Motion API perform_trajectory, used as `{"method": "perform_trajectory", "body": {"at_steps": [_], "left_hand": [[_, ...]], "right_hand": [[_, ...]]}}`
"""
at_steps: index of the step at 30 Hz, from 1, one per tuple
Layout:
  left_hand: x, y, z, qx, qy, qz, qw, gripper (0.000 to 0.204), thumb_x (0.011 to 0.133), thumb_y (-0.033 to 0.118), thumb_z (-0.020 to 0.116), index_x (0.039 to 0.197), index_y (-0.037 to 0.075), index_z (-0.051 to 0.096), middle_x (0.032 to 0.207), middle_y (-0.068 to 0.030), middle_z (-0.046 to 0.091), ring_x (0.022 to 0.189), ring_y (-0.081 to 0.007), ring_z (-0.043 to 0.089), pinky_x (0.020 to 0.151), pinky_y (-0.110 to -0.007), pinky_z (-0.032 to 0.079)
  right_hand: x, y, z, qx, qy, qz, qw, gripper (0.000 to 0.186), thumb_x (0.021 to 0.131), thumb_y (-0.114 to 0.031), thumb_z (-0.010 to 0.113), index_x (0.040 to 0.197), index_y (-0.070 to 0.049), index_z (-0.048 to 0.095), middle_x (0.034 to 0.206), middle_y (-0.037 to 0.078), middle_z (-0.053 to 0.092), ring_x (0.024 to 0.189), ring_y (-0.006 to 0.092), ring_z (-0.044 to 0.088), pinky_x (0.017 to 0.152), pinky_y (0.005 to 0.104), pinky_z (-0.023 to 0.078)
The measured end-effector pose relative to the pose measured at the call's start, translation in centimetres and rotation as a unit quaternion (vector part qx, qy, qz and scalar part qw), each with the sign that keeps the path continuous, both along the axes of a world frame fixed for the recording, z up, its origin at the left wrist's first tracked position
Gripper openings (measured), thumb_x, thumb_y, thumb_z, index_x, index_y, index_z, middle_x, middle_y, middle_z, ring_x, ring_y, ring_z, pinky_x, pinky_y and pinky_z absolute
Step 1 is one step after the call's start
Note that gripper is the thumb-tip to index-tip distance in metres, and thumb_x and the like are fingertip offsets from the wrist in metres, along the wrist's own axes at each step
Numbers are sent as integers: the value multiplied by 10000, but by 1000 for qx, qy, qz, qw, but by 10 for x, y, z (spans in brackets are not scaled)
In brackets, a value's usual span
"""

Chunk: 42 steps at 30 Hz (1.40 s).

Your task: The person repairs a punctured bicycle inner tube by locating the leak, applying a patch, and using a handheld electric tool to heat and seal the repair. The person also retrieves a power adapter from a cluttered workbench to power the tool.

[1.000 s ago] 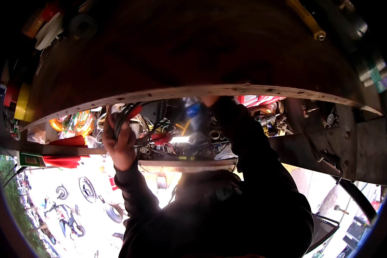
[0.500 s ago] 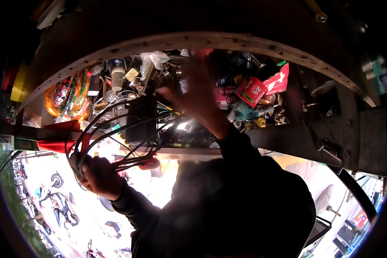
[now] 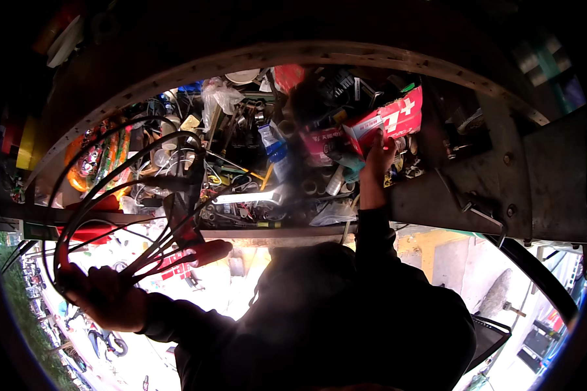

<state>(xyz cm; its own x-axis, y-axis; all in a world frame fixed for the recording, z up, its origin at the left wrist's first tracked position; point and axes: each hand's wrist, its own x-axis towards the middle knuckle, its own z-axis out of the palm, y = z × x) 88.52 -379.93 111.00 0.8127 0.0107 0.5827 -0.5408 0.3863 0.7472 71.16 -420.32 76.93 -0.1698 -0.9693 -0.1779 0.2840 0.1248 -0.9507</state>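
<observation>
On the near left side of the drawer (image 3: 287, 234), your left hand (image 3: 111, 296) is closed around looped black cables (image 3: 155, 183) — probably held wide to keep the middle free. They fan up and right from your fist. Your right hand (image 3: 377, 163) meets 1 red box (image 3: 398, 124) at its near edge — gripping or just touching, I cannot tell.

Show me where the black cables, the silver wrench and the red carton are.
Black cables (image 3: 135, 266): head view, on the strands bunched beside the left hand (image 3: 111, 298).
Silver wrench (image 3: 246, 197): head view, on its shaft.
Red carton (image 3: 407, 117): head view, on its printed side.
</observation>
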Motion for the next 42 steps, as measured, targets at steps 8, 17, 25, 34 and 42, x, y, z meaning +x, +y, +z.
{"method": "perform_trajectory", "body": {"at_steps": [8, 17, 25, 34, 42], "left_hand": [[16, 56, 36, 4, -65, -162, 985, 470, 1032, 316, 386, 1331, -46, 406, 976, -72, 557, 505, -71, 309, 459, -232, 262], [6, 117, 48, 21, -28, 152, 988, 423, 1016, 279, 430, 1301, -33, 455, 873, -52, 522, 530, -99, 318, 496, -254, 271], [2, 148, 69, -12, -27, -159, 987, 437, 1038, 264, 357, 1344, -48, 374, 797, -48, 467, 497, -92, 288, 483, -253, 285], [2, 188, 57, 6, -62, 360, 931, 423, 1037, 223, 358, 1355, -50, 409, 1074, -158, 575, 679, -158, 413, 560, -276, 333], [-16, 284, 39, 16, -9, 354, 935, 297, 1024, 174, 388, 1124, -68, 529, 776, -52, 425, 590, -120, 343, 540, -267, 312]], "right_hand": [[17, 14, 62, -62, 3, -29, 998, 498, 842, -294, 754, 1161, 44, 578, 1024, 76, 636, 882, 129, 586, 735, 269, 478], [53, -120, 84, -134, 32, -89, 986, 336, 808, -316, 760, 895, 4, 706, 807, 122, 688, 658, 234, 656, 545, 401, 547], [92, -3, 118, -446, 464, 88, 760, 644, 777, -372, 703, 1307, -65, 502, 1337, 218, 471, 1282, 399, 414, 1018, 491, 390], [178, 35, 124, -622, 497, 73, 601, 163, 790, -218, 625, 855, -69, 633, 987, 131, 614, 1030, 286, 573, 901, 491, 453], [179, 51, 251, -719, 319, 97, 610, 180, 925, -270, 607, 862, -107, 650, 757, 95, 630, 735, 303, 631, 650, 397, 509]]}}
